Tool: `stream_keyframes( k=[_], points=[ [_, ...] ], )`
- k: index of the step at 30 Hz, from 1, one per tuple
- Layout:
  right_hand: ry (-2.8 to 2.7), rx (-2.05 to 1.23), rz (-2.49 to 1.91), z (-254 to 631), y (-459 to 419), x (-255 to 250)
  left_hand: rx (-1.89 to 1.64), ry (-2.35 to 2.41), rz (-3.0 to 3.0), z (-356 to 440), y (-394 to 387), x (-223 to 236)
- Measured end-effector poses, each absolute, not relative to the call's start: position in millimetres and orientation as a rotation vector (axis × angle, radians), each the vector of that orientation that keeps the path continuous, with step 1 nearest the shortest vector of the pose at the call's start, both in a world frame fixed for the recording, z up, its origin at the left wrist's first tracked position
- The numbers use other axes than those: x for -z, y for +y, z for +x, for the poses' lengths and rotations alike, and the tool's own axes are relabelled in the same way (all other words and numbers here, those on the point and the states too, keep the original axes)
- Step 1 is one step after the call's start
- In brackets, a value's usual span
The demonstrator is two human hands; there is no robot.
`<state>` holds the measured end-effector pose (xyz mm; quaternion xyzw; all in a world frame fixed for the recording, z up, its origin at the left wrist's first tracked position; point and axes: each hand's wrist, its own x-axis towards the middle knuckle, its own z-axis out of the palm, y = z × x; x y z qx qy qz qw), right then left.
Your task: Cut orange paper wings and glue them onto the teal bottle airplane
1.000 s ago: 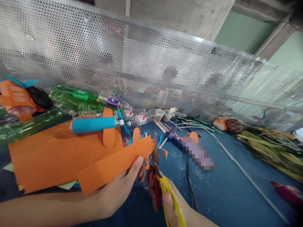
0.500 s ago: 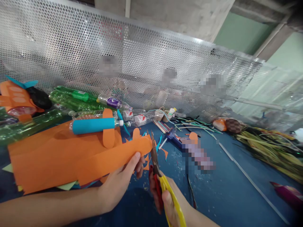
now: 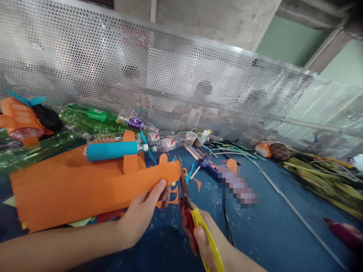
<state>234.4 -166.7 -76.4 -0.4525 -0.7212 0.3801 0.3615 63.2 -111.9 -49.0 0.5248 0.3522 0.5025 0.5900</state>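
Note:
My left hand [image 3: 147,211] pinches a long strip of orange paper [image 3: 133,185] near its rounded right end, thumb on top and fingers beneath. In my right hand [image 3: 204,230] is a pair of scissors [image 3: 185,192] with yellow and red handles. The blades point up and away from me, close against the strip's rounded tip. Whether the blades have paper between them I cannot tell. Behind the strip lie a large orange sheet [image 3: 51,189] and a plastic bottle wrapped in blue paper [image 3: 112,150], with an orange rounded piece [image 3: 130,151] across it.
Green bottles [image 3: 85,121] and clear bottles [image 3: 170,143] line the back by a perforated metal screen [image 3: 170,68]. A blue glue gun [image 3: 208,166], paper scraps [image 3: 174,194] and thin straws [image 3: 241,153] lie on the blue table [image 3: 255,226]. Dried husks [image 3: 323,181] are at right.
The orange strip has shifted slightly left and its tip has tilted a little. The scissor blades look closer together now. Both hands keep nearly the same place.

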Motion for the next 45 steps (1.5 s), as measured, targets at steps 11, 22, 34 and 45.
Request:
stream_keyframes(
  k=[11,22,34,45],
  points=[
    [-1.766,-1.146,-1.195,242.5,-165.0,86.9,-1.203,0.797,1.196,59.2,-98.7,50.7],
    [-1.716,-1.226,-1.223,241.1,-164.7,80.1,-1.257,0.823,1.142,56.8,-85.6,56.1],
    [-1.777,-1.212,-1.231,240.0,-163.7,77.3,-1.218,0.898,1.355,58.3,-86.1,38.7],
    [-1.838,-1.164,-1.269,237.7,-161.3,70.1,-1.201,0.875,1.339,57.7,-84.5,39.8]
  ],
)
